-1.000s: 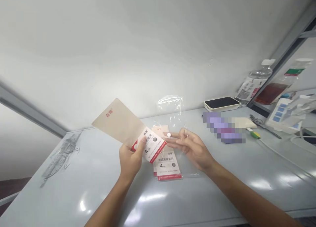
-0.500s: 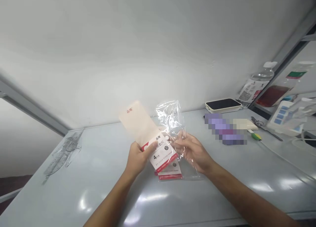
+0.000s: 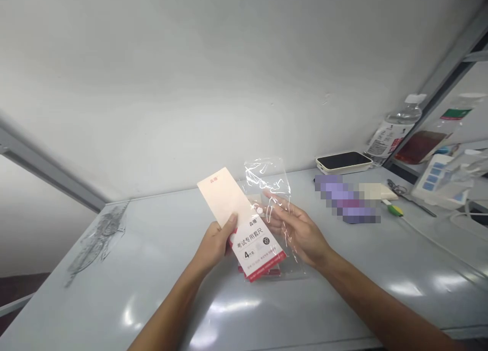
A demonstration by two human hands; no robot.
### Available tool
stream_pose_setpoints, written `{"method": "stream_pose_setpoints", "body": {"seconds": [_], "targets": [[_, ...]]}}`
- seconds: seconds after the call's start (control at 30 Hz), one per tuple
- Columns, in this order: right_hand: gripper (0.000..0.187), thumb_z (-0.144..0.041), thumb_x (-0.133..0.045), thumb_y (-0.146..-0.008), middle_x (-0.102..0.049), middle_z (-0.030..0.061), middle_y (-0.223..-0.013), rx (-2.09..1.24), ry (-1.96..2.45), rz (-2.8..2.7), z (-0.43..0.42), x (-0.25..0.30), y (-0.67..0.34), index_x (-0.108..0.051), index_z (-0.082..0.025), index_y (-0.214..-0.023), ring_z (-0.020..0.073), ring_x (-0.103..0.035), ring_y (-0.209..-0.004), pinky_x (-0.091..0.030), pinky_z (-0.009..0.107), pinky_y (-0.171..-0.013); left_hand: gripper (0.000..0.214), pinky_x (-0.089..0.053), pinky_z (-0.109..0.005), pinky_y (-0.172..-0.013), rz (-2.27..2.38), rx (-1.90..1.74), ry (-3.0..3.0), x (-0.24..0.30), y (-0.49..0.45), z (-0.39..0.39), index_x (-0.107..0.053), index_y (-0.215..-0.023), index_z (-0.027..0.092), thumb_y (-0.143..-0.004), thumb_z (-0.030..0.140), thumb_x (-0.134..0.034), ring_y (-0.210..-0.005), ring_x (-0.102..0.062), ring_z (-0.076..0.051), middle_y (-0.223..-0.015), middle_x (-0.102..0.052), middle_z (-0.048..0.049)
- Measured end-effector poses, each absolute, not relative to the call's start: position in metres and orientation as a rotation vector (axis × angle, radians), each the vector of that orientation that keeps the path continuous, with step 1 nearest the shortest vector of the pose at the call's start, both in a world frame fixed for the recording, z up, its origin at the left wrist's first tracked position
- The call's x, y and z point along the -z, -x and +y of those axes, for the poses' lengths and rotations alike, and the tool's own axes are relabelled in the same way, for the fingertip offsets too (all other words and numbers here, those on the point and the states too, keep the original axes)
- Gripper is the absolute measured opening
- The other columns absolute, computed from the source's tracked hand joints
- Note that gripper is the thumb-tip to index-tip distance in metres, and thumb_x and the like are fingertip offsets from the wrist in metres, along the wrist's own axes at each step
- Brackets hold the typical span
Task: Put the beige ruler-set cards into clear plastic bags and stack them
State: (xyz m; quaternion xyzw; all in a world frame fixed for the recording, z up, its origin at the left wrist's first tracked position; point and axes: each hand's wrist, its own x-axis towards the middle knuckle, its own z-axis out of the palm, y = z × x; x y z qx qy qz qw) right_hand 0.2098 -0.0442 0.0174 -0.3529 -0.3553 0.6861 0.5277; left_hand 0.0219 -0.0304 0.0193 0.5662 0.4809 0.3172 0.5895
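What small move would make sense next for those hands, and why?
Probably ease the ruler-set packet in the left hand toward the clear plastic bag, I'd guess. The right hand is at the bag, right beside the packet's edge, so the two are already lined up. A second packet lies beneath them.
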Motion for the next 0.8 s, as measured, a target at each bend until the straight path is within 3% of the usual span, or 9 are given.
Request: {"method": "stream_pose_setpoints", "body": {"seconds": [0.23, 0.5, 0.8], "targets": [[0.048, -0.038, -0.055, -0.08, -0.067, 0.0055, -0.1, -1.711, 0.877, -0.939, -0.047, -0.017, -0.207, -0.045, -0.027, -0.126, 0.0197, -0.063, -0.087, -0.048, 0.035, -0.078, 0.045, -0.019, -0.02, -0.038, 1.015, -0.554, -1.405, -0.022, -0.024, -0.033, -0.047, -0.055, 0.014, -0.081, 0.05, -0.041, -0.039, -0.033, -0.005, -0.046, -0.044, 0.0013], [0.041, -0.04, -0.054, -0.08, -0.066, 0.0027, -0.103, -1.641, 0.95, -1.023, -0.047, -0.012, -0.205, -0.053, -0.029, -0.12, 0.0161, -0.061, -0.086, -0.049, 0.029, -0.074, 0.04, -0.021, -0.018, -0.04, 1.277, -1.171, -1.264, -0.024, -0.018, -0.025, -0.031, -0.058, 0.017, -0.081, 0.046, -0.046, -0.044, -0.024, -0.004, -0.051, -0.026, 0.0066], [0.046, -0.042, -0.054, -0.08, -0.066, 0.0049, -0.101, -1.63, 0.939, -1.005, -0.043, -0.01, -0.208, -0.05, -0.026, -0.123, 0.019, -0.063, -0.088, -0.047, 0.035, -0.08, 0.039, -0.018, -0.019, -0.043, 1.188, -0.962, -1.456, -0.015, -0.012, -0.023, -0.029, -0.059, 0.018, -0.083, 0.044, -0.042, -0.047, -0.02, -0.005, -0.054, -0.022, 0.0061]]}}
